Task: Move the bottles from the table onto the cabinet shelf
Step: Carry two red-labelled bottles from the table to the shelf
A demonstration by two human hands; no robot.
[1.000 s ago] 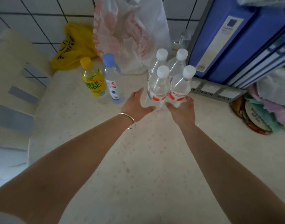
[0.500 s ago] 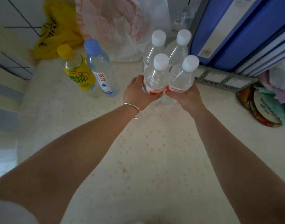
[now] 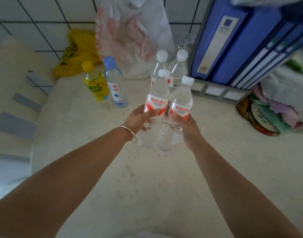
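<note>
My left hand (image 3: 137,120) grips a clear water bottle (image 3: 159,93) with a white cap and red label. My right hand (image 3: 187,127) grips a second bottle of the same kind (image 3: 181,98). Both are lifted off the pale table (image 3: 147,177) and tilt away from me, side by side. Behind them two more clear white-capped bottles (image 3: 160,66) (image 3: 179,69) stand on the table. To the left stand a yellow drink bottle (image 3: 94,85) and a blue-capped water bottle (image 3: 115,83). No cabinet shelf is in view.
A white plastic bag (image 3: 130,40) and a yellow bag (image 3: 76,52) lean on the tiled wall behind. Blue binders (image 3: 241,43) stand at the back right above a grey tray (image 3: 216,91). Folded cloths and round mats (image 3: 267,117) lie at the right edge.
Both hands closed round the two front bottles and raised them off the table toward me. The other bottles have not moved.
</note>
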